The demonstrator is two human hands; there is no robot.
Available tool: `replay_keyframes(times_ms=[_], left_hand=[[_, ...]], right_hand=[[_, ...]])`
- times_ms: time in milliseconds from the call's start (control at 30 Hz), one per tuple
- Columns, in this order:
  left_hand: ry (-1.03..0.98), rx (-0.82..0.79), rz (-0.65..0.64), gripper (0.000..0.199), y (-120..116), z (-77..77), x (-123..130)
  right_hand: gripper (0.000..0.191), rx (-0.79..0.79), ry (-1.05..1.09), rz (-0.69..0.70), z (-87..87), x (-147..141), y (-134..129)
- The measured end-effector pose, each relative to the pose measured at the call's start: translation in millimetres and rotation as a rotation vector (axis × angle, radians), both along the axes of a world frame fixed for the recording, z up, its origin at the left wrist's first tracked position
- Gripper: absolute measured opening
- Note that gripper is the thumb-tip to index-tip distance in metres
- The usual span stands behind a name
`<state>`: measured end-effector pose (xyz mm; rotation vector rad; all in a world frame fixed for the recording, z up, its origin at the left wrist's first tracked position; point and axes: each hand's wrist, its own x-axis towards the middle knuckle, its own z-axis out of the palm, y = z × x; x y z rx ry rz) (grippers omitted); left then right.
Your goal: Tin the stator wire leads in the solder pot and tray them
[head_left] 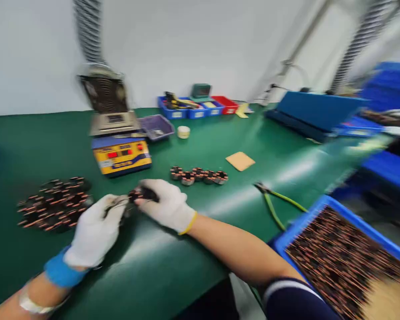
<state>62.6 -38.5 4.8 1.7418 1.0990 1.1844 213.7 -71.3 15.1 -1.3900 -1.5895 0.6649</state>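
My left hand [95, 231], in a white glove with a blue band at the wrist, is closed on a small shiny metal piece, blurred and partly hidden by the fingers. Against it, my right hand [165, 202], also white-gloved, pinches a copper-wound motor stator [135, 194] between thumb and fingers. Both hands meet just above the green table [173, 275]. Beside my left hand lies a pile of similar stators [53, 205]. Beyond my right hand, several more stators [188, 178] stand in a short row.
Behind the hands stands a yellow-and-blue device [122, 158] with red displays. A purple tray [156, 127], white round container [183, 132] and small bins [176, 114] are farther back. Green-handled cutters [264, 189] lie right, near a tan square [240, 161] and a blue crate [300, 220] of stators.
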Motion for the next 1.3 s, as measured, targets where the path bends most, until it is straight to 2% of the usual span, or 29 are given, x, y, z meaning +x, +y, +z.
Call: replay_keyframes(times_ms=[67,167,233,300,400,467,533,633,767,833,967,1067,1133,1233,1300], left_hand=[[-0.112,-0.037,0.101,0.031,-1.4,6.7,-21.3],[-0.247,-0.084,0.192,0.032,2.2,12.5,-27.3],[-0.21,-0.106,0.126,0.035,4.2,11.9,-22.7],[-0.098,-0.143,-0.003,0.034,3.2,8.9,-16.6],[0.075,-0.198,-0.117,0.023,-2.8,5.7,-10.7],[0.052,-0.175,-0.085,0.019,-6.6,7.1,-10.9],[-0.088,-0.108,0.022,0.019,-7.7,10.5,-14.1],[-0.237,-0.051,0.157,0.03,-4.1,13.6,-20.0],[-0.136,-0.066,0.031,0.045,0.7,9.6,-17.3],[-0.066,-0.085,-0.006,0.044,0.3,7.0,-11.5],[-0.102,-0.093,0.064,0.034,-0.9,5.5,-6.6],[-0.182,-0.082,0.138,0.033,1.3,6.2,-11.4],[-0.158,-0.097,0.072,0.033,2.5,6.2,-13.4],[-0.045,-0.154,-0.098,0.03,0.9,4.5,-11.4],[-0.049,-0.173,-0.087,0.026,-2.3,3.4,-9.8]], right_hand=[[0.03,-0.017,0.118,-0.079,-8.2,1.6,6.2],[0.036,-0.03,0.186,-0.106,-12.4,1.2,9.8],[0.038,-0.033,0.194,-0.099,-10.8,0.4,6.6],[0.039,-0.029,0.184,-0.101,-8.7,-1.0,2.7],[0.04,-0.016,0.164,-0.096,-7.7,-3.0,0.5],[0.041,-0.026,0.167,-0.092,-7.9,-3.3,1.3],[0.041,-0.053,0.181,-0.096,-7.6,-2.2,2.5],[0.041,-0.085,0.204,-0.109,-5.8,0.7,2.8],[0.041,-0.067,0.15,-0.131,-5.1,2.6,1.0],[0.04,-0.068,0.112,-0.115,-6.1,2.4,0.1],[0.038,-0.079,0.032,-0.095,-5.7,3.0,-1.0],[0.04,-0.099,0.061,-0.129,-2.7,4.1,-1.6],[0.041,-0.112,0.096,-0.131,-1.1,4.2,-2.4],[0.04,-0.106,0.07,-0.124,-0.1,3.3,-3.8],[0.04,-0.116,0.067,-0.117,0.6,3.3,-4.5]])
